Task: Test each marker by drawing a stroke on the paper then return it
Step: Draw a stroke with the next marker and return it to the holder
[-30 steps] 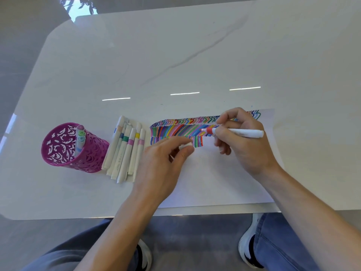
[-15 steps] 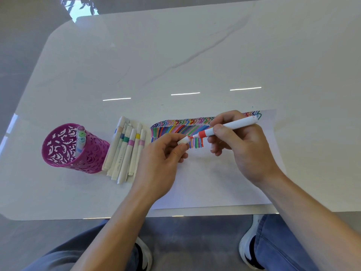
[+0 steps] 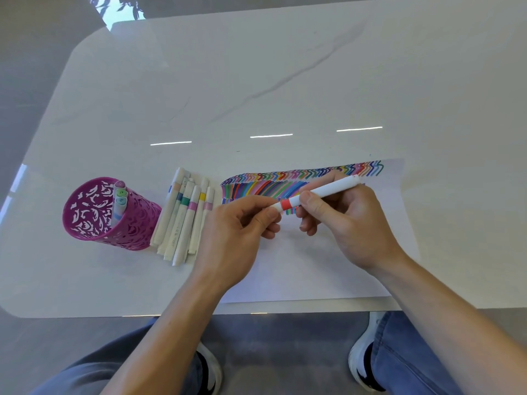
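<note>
Counting first: one sheet of paper (image 3: 313,275), one pink cut-out cup (image 3: 111,215), two hands, and one red-banded marker (image 3: 319,192) between them. Three more markers (image 3: 119,201) stand in the cup. A row of loose markers (image 3: 185,218) lies flat. I make it six or seven, but they overlap too much for a sure number.

The right hand (image 3: 350,223) grips the marker's white barrel, fingers curled round it, over the paper's upper half. The marker slants with its back end towards the paper's far right corner. The left hand (image 3: 231,240) pinches the white cap (image 3: 275,206) between thumb and forefinger, and the cap sits against the red band.

Half a second ago the cap was only meeting the exposed tip; now it covers it. A second ago the tip was down on the paper by the short red stroke, while the left hand lay on the sheet with the cap in its fingers. The cup, the row and the paper have not shifted.

Bands of coloured strokes (image 3: 256,189) fill the paper's far edge, and both hands hide their middle stretch. The loose row lies just beside the paper's left edge, with the cup further left and touching the row. The paper lies on a white marbled worktop (image 3: 256,81), its near edge close to the worktop's own. Nearer than the paper, blue jeans (image 3: 405,352) and two black-and-white shoes (image 3: 362,363) show on the grey floor.
</note>
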